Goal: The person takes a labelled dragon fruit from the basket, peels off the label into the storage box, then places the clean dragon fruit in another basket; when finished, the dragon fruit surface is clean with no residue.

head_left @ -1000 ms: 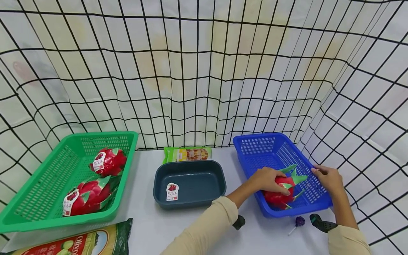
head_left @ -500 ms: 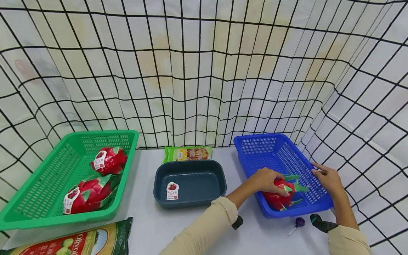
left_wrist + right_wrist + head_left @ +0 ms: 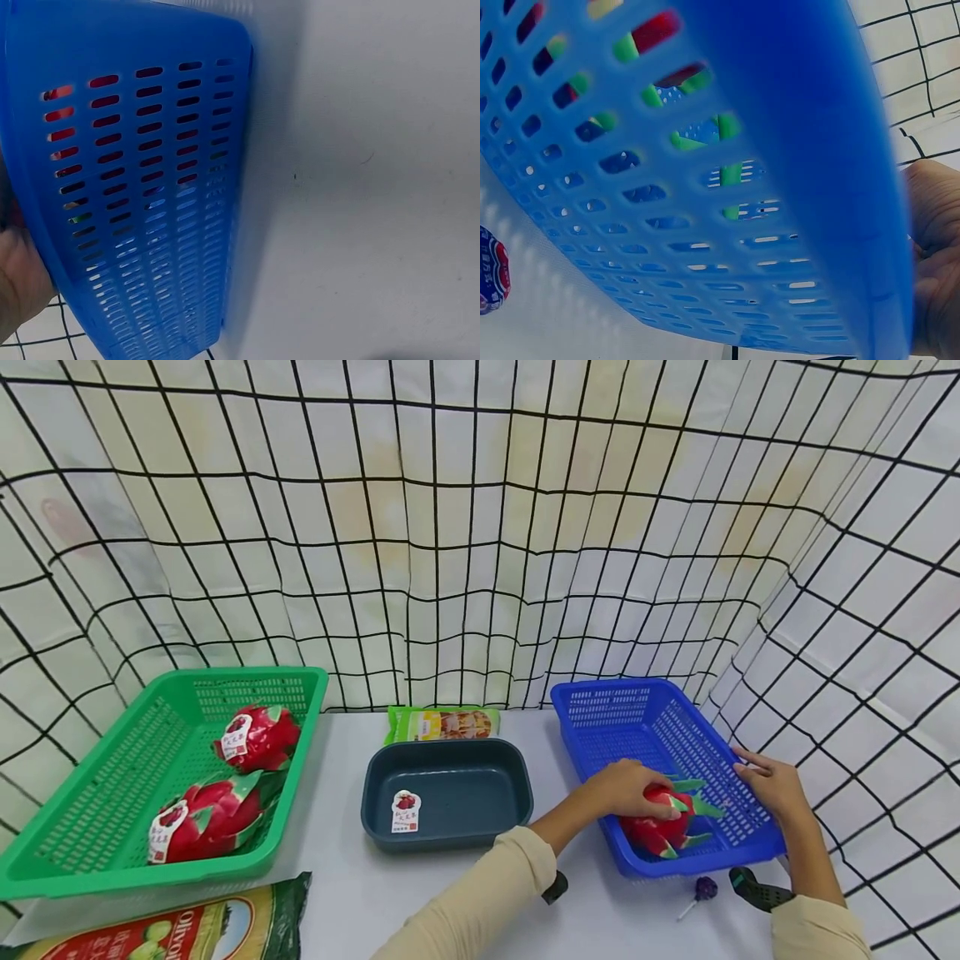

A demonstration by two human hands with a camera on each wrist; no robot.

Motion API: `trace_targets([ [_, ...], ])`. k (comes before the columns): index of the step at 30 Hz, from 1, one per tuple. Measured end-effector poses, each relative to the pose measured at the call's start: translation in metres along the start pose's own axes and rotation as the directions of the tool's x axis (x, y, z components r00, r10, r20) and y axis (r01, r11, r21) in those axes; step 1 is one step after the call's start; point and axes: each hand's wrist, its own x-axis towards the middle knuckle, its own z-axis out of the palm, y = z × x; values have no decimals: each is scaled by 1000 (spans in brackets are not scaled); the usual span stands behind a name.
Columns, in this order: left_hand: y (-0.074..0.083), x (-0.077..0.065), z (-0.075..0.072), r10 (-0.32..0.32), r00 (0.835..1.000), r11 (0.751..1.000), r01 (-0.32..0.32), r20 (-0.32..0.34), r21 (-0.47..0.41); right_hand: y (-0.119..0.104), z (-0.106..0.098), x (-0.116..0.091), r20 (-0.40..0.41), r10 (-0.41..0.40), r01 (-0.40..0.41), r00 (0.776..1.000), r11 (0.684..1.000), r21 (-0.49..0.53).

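In the head view, my left hand [image 3: 625, 789] grips a red dragon fruit [image 3: 655, 837] with green leaf tips, low in the near left part of the blue basket [image 3: 600, 727]. The left palm hides the upper part of the fruit. My right hand [image 3: 772, 787] holds the basket's right rim, thumb and fingers at the edge. Through the slots of the blue basket [image 3: 142, 150], the left wrist view shows bits of red. In the right wrist view, the right hand [image 3: 936, 255] is partly hidden behind the rim, and green leaf tips [image 3: 731, 176] show through the holes.
A green basket [image 3: 97, 768] at the left holds two labelled dragon fruits [image 3: 258, 739]. A dark tray [image 3: 457, 793] with a sticker stands mid-table, a green snack packet [image 3: 442, 724] behind it. A lollipop [image 3: 705, 887] lies before the blue basket; an Olivo-printed bag [image 3: 187, 927] lies front left.
The dragon fruit under my left hand has tilted and sunk a little in the blue basket, its leaf tips now lower. My right hand stays at the rim.
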Motion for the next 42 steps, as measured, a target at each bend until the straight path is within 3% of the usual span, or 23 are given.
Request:
trace_targets([
  [5, 3, 1, 2, -6, 1000, 999, 7, -19, 32, 2, -2, 0, -14, 1, -1, 1000, 1000, 2],
  [11, 4, 0, -1, -19, 999, 996, 15, 47, 90, 2, -1, 2, -12, 4, -4, 1000, 1000, 25],
  [16, 2, 1, -6, 16, 989, 1000, -19, 148, 21, 3, -1, 2, -3, 16, -16, 1000, 998, 56],
  [20, 1, 1, -8, 15, 980, 1000, -12, 201, -18, 3, -2, 3, 8, 32, -33, 999, 997, 73],
  [27, 0, 3, -2, 10, 992, 1000, -9, 126, -10, 5, -2, 5, 23, 70, -72, 997, 993, 99],
  [36, -4, -1, -3, 56, 997, 997, -53, 50, -49, 0, -3, 1, 55, 71, -78, 996, 986, 146],
  [42, -4, -5, 0, 60, 997, 994, -64, -54, -84, -2, -3, -1, 37, 80, -85, 996, 986, 143],
])
